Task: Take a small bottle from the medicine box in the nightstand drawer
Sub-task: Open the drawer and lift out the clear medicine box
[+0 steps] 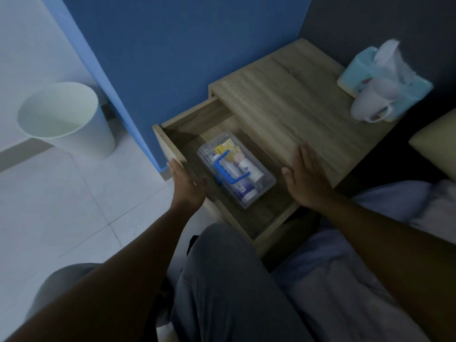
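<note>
Reaching forward near the middle of the frame, the left hand rests on the front panel of the open nightstand drawer, its grip loosely curled over the panel's top edge, fingers toward the panel's far corner; how firmly it clasps the wood cannot be told. The right hand lies flat on the wooden tabletop of the nightstand at its near edge, grip spread wide with fingers extended and nothing held. Between the two hands, inside the drawer, sits the medicine box, a clear plastic case with a blue handle across its closed lid. Through the plastic show several small items, among them a small bottle with a white body and pale cap lying on its side, and some yellow packaging toward the box's far end. At the upper right of the frame, on the far corner of the tabletop, a light blue tissue pack has a white tissue sticking up, with a white mug tipped against it. At the left of the frame a white waste bin stands on the pale tiled floor beside a blue wall. Grey-trousered knees fill the bottom centre, and pale bedding lies at the lower right.
</note>
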A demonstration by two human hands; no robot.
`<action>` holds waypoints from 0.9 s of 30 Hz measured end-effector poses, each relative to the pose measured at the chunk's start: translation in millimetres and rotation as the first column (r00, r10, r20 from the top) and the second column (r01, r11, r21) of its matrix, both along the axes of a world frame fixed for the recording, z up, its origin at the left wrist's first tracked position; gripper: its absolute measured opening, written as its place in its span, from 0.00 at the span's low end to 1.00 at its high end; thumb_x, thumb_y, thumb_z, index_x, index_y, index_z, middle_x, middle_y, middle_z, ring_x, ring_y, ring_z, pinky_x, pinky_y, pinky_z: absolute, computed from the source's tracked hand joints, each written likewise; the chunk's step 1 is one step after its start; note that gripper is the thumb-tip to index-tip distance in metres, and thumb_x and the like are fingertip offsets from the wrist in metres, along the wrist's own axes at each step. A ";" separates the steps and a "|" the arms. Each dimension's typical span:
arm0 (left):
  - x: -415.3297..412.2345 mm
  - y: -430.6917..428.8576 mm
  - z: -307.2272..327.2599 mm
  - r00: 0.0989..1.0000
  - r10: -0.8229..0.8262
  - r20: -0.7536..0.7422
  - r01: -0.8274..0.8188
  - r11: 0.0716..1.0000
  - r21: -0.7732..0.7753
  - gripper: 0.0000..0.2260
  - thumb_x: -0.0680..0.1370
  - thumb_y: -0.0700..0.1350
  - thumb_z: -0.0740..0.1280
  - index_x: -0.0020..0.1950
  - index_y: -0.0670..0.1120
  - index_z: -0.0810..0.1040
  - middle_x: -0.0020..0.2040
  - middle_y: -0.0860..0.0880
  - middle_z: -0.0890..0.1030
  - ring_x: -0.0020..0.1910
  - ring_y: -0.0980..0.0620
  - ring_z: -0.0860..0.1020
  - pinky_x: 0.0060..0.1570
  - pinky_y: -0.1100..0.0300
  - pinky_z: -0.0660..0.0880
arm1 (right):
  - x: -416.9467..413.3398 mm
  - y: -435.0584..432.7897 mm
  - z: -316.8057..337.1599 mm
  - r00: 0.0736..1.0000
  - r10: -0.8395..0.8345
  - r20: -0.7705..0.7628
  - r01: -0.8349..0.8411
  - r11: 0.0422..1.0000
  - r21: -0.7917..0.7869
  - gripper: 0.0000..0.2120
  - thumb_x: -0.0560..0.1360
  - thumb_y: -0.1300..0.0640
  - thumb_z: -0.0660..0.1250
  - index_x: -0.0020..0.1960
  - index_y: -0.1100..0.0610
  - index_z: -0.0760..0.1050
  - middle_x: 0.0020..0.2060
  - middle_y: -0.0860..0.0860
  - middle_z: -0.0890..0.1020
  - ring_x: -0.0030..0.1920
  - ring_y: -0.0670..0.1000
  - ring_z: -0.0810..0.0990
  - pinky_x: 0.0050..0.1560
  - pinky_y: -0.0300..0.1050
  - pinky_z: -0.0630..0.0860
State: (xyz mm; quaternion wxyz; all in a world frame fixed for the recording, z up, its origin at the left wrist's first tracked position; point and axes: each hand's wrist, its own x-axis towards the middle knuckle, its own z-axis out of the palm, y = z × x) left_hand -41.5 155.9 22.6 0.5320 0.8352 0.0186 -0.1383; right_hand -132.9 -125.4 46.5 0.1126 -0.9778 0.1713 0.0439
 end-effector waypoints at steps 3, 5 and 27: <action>8.7 -7.3 20.3 0.960 -0.093 0.266 0.039 0.979 0.201 0.38 0.76 0.49 0.68 0.79 0.54 0.48 0.81 0.50 0.47 0.80 0.45 0.45 0.75 0.45 0.50 | -10.1 40.7 0.8 0.981 0.111 0.159 -0.121 0.991 0.052 0.30 0.82 0.49 0.54 0.81 0.58 0.50 0.81 0.55 0.54 0.80 0.53 0.50 0.79 0.56 0.53; 16.1 -12.4 28.2 0.926 -0.240 0.292 0.131 0.928 0.348 0.37 0.76 0.50 0.67 0.80 0.52 0.49 0.82 0.49 0.47 0.80 0.45 0.45 0.73 0.46 0.47 | -14.3 66.1 -2.0 0.975 0.105 0.194 -0.130 0.984 0.121 0.29 0.83 0.50 0.54 0.80 0.57 0.52 0.81 0.54 0.54 0.80 0.52 0.51 0.79 0.56 0.55; 87.2 -44.6 1.7 0.951 -0.248 -0.185 0.280 0.944 0.173 0.24 0.79 0.50 0.65 0.74 0.49 0.65 0.70 0.43 0.69 0.65 0.44 0.73 0.58 0.48 0.76 | 24.6 122.8 -46.7 0.574 -0.813 -0.096 0.680 0.409 0.609 0.30 0.78 0.43 0.64 0.76 0.50 0.58 0.67 0.56 0.73 0.54 0.50 0.77 0.44 0.46 0.77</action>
